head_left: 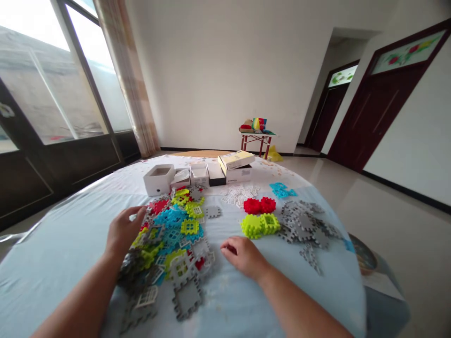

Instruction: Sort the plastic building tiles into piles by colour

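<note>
My left hand (125,230) is over the left edge of a mixed heap of toothed plastic building panels, its fingers stretched forward and the thumb apart. Nothing shows in its grip. In that heap lie blue panels (172,216), a lime window panel (190,227), red pieces (159,206) and a grey square frame (187,298). My right hand (246,257) rests on the tablecloth right of the heap, fingers curled in loosely around a shadowed hollow where I see no piece. Just beyond it are stacked lime panels (255,226) and red panels (260,205).
Grey panels (305,223) are piled at the right, with a few blue panels (282,190) behind. Small white window pieces (239,193) lie mid-table. Open white boxes (158,180) and a lidded box (239,173) line the back. A stool (362,256) stands by the table's right edge.
</note>
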Demonstrator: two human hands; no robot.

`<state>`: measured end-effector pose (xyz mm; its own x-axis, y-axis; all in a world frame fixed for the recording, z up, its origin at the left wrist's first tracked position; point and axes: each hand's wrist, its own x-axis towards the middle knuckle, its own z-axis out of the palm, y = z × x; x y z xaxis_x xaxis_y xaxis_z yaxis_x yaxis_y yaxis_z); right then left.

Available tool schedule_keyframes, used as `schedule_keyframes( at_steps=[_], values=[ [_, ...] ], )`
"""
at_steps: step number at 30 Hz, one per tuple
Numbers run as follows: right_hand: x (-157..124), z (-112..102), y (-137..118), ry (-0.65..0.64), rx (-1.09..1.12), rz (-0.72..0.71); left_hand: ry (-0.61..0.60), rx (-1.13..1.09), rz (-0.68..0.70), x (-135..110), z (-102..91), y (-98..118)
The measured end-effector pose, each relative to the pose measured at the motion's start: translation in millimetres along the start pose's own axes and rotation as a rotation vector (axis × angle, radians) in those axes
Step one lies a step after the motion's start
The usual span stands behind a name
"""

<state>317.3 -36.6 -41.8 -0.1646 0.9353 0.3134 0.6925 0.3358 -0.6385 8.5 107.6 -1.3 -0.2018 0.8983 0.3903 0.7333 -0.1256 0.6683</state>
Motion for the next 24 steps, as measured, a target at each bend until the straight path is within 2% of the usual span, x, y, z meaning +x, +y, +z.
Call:
schedule_keyframes(
  at_steps=[4,8,13,16,19,21,24],
  values=[
    [5.8,2.9,-2.8,0.028,0.01,0.006,0.022,-0.128,-0.124,2.2,-6.5,-13.0],
    [21.0,6.1,-12.4,-0.023,-0.008,0.048,0.058,-0.227,-0.242,4.7,-9.1,-30.3],
    [39.4,16.7,-21.7,-0.099,-0.003,0.138,-0.008,-0.326,-0.264,7.8,-4.6,-48.2],
    [43.5,24.2,-20.7,-0.109,0.075,0.173,-0.048,-0.327,-0.245,6.6,-2.7,-47.5],
    [44.2,24.7,-17.0,-0.066,0.223,0.204,-0.073,-0.283,-0.249,3.5,-4.5,-37.8],
    [44.1,17.9,-14.7,-0.012,0.294,0.219,-0.092,-0.249,-0.262,1.4,-7.8,-28.9],
    [43.8,-4.8,-10.8,0.107,0.29,0.215,-0.111,-0.198,-0.284,0.8,-11.6,-22.9]
  ],
)
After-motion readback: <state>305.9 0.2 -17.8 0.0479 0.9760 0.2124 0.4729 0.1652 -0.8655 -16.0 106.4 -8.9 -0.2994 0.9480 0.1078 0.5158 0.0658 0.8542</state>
